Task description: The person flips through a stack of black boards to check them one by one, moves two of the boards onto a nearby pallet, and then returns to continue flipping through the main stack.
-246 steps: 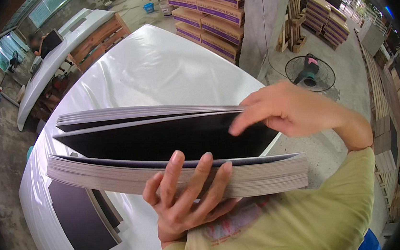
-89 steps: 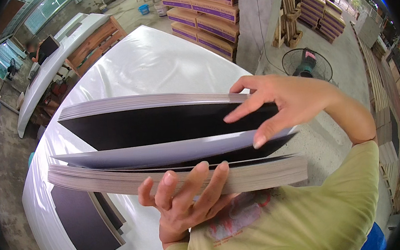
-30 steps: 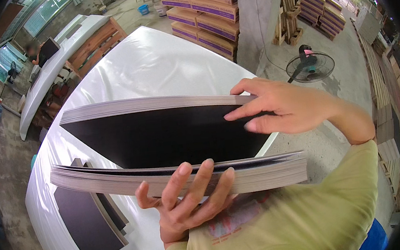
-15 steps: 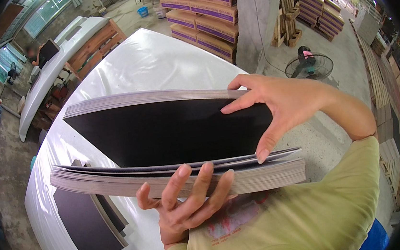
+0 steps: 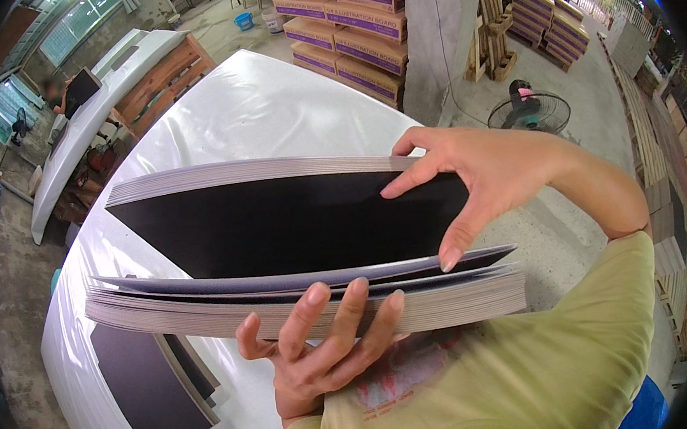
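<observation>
My left hand (image 5: pixel 324 353) is curled around the near stack of black boards (image 5: pixel 460 307), its fingertips over the pale layered edges. Along the top of that stack, a loose board (image 5: pixel 283 278) stands slightly apart. Behind it, a second stack of black boards (image 5: pixel 294 219) leans away, its black face towards me. My right hand (image 5: pixel 496 171) grips this far stack's right end, with some fingers over its top edge and one on the black face. The right thumb reaches down to the loose board. The hidden fingers of both hands cannot be made out.
More black boards (image 5: pixel 149 390) lie at the left on a white-covered table (image 5: pixel 241 100). Stacked cartons (image 5: pixel 368 42) stand beyond it, beside a concrete pillar (image 5: pixel 446 39). A fan (image 5: pixel 530 112) is on the floor at right. A person (image 5: pixel 59 97) works at another table at far left.
A board at the top of the near stack has come apart and risen towards the far stack, widening a gap. Both hands have stayed almost in place.
</observation>
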The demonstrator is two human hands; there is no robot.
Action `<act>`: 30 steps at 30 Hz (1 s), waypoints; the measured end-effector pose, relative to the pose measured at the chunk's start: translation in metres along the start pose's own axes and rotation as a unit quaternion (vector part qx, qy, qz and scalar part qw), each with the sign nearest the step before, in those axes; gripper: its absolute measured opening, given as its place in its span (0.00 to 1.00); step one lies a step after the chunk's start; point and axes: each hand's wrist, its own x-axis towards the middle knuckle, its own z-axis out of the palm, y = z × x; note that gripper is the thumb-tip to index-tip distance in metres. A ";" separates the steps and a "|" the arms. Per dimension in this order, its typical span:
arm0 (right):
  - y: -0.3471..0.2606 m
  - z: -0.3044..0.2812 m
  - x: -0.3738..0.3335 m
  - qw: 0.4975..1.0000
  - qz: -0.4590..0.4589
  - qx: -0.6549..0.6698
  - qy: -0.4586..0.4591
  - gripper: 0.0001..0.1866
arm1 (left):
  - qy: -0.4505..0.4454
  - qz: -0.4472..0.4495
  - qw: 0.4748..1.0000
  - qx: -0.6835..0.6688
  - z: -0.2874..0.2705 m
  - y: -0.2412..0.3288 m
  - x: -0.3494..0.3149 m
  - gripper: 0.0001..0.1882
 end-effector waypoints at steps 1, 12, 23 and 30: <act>0.000 0.000 0.000 1.000 -0.005 0.012 0.002 0.48 | 0.005 0.005 1.000 0.000 0.001 0.000 -0.001 0.14; 0.004 0.003 0.001 0.984 -0.102 0.136 0.047 0.18 | -0.030 -0.043 0.998 -0.040 -0.005 0.005 -0.001 0.16; -0.008 0.013 -0.012 0.997 -0.065 -0.021 0.041 0.42 | -0.038 -0.051 0.998 -0.026 -0.002 0.006 0.005 0.14; -0.002 0.009 -0.006 0.998 -0.054 -0.016 0.022 0.48 | -0.043 -0.047 0.998 -0.025 -0.001 0.006 0.006 0.15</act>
